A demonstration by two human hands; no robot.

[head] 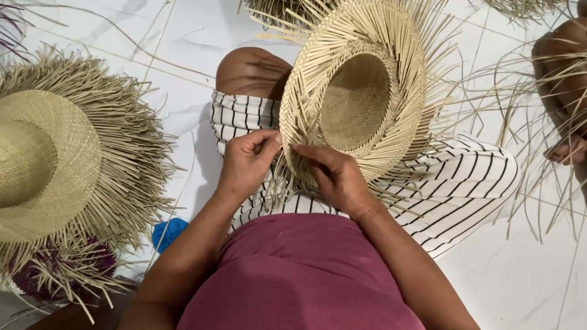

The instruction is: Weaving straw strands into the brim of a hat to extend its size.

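Step in hand, as judged: weaving the brim of an unfinished straw hat (pixel 360 99), held on the lap, crown hollow facing up and empty. Left hand (pixel 246 161) has its fingers pinched shut on loose brim strands at the near edge; right hand (pixel 336 179) is curled closed over the adjoining strands. The next move calls for a firm, even crossing of strands. Further left on the tiled floor (pixel 559 291) lies another fringed hat (pixel 21 163), crown up.

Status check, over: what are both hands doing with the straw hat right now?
Left hand and right hand pinching strands at the near brim of the unfinished straw hat. Hat on lap, opening up. Nothing between hands and brim.
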